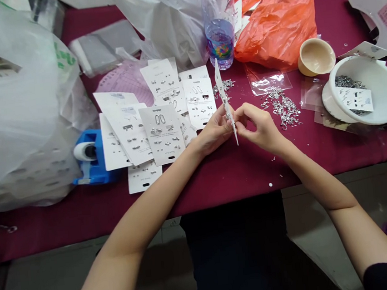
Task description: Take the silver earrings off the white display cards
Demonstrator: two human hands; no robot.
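A white earring card (221, 85) stands nearly edge-on to me above the table, small metal earrings along its left face. My left hand (214, 133) grips it, the thumb and fingers closed at its lower half. On the card's right side my right hand (259, 126) is closed in a pinch close to its back; whatever lies between those fingertips is too small or hidden to make out. Several more earring cards (163, 141) overlap to the left of my hands. Loose silver earring pieces (285, 111) lie in a pile beyond my right hand.
A blue tape dispenser (94, 159) and a large plastic bag (22, 111) stand left. Behind my hands are a water bottle (220, 37) and an orange bag (279, 22). At right sit a small tan cup (315, 58) and a white bowl (385, 94) of metal pieces.
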